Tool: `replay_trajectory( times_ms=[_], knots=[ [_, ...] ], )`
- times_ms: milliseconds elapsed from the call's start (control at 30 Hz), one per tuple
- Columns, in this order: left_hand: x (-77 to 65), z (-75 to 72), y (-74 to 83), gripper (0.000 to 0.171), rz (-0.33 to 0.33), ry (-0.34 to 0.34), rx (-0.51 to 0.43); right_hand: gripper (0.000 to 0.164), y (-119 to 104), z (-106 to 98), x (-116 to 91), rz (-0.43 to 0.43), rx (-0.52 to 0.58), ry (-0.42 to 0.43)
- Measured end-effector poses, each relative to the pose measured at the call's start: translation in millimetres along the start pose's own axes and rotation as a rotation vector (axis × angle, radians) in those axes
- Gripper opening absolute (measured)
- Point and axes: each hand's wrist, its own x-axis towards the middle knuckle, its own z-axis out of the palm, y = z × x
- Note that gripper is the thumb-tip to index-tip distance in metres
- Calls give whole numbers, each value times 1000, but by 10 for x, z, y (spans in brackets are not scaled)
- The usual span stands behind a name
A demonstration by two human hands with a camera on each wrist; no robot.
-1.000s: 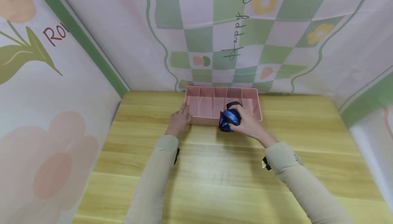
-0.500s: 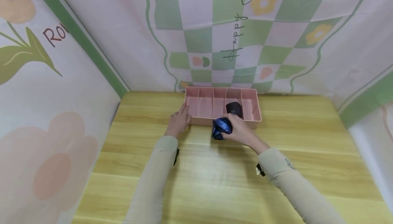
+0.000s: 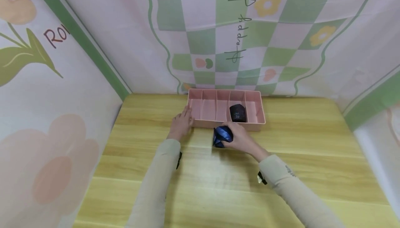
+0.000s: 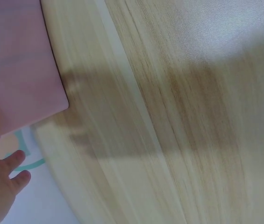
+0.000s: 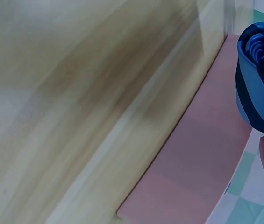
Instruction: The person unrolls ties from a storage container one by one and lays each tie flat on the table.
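My right hand [image 3: 239, 138] grips a rolled-up necktie [image 3: 223, 135] with dark and bright blue stripes, just in front of the pink divided box [image 3: 206, 124]. Coiled layers of the necktie [image 5: 262, 79] show at its end in the right wrist view. My left hand [image 3: 182, 124] touches the box's front left corner with extended fingers. In the left wrist view, spread fingers of the left hand [image 4: 1, 182] lie by the pink wall [image 4: 24, 65]. A black rolled bundle [image 3: 238, 112] with small pale marks sits in the fourth compartment from the left.
The box stands at the back of a wooden table [image 3: 212, 186], close to a printed cloth wall [image 3: 200, 40] with green checks. Another printed wall [image 3: 62, 103] rises along the left edge.
My right hand has moved left and nearer to me with the necktie, away from over the fourth compartment, uncovering the black bundle. The left hand stays at the corner.
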Motion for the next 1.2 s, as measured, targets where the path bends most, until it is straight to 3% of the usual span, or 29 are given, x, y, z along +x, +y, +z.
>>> replay_trajectory(
  times_ms=[600, 867, 1200],
  knots=[
    [-5, 15, -22, 56, 22, 45, -7, 58, -78, 227, -79, 10, 54, -7],
    [-25, 22, -58, 54, 45, 100, -16, 58, -83, 316, -86, 25, 69, 0],
    [-43, 42, -138, 48, 124, 190, -29, 56, -73, 392, -68, 18, 77, 11]
  ],
)
